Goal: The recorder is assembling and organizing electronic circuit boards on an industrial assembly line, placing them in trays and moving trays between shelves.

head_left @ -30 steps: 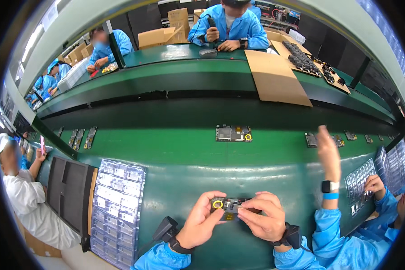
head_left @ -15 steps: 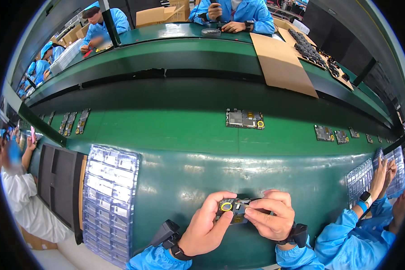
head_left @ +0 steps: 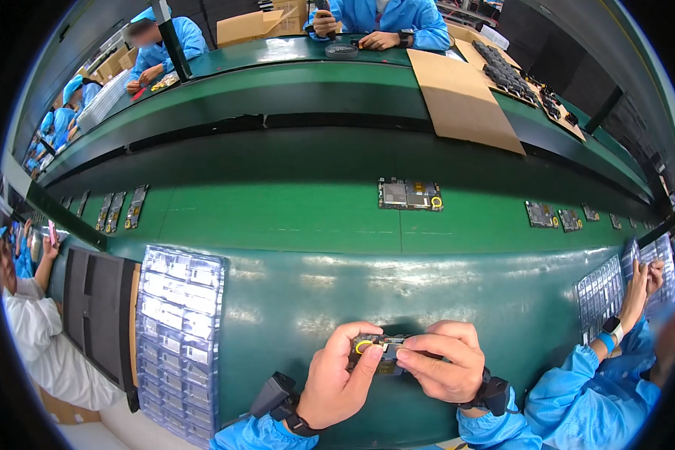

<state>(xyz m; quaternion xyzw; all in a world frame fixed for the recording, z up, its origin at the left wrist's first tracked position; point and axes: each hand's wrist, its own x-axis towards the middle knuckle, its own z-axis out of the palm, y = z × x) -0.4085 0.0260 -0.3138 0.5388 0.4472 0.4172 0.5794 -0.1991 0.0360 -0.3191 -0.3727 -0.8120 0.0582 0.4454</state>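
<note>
Close to the near side of the green bench, I hold a small circuit board [head_left: 388, 367] between both hands. My left hand [head_left: 340, 384] is closed on its left end, with the thumb partly over the yellow ring on its face. At the board's right end, my right hand [head_left: 450, 365] is closed, its thumb and fingertips pinching the upper edge. Whether those fingertips also hold a smaller part is hidden. Straight ahead on the bright green strip, another circuit board [head_left: 410, 195] lies flat, with silver shields and a yellow ring at its right end.
A clear plastic tray [head_left: 178, 337] with many pockets lies at my left, beside a black foam tray [head_left: 96, 311]. More boards [head_left: 116, 210] rest along the green strip. A co-worker's hands [head_left: 640, 281] are at the right; other people sit across the bench.
My left thumb has slid up onto the yellow ring. Both hands and the board have shifted slightly left, and the board's face is tilted differently.
</note>
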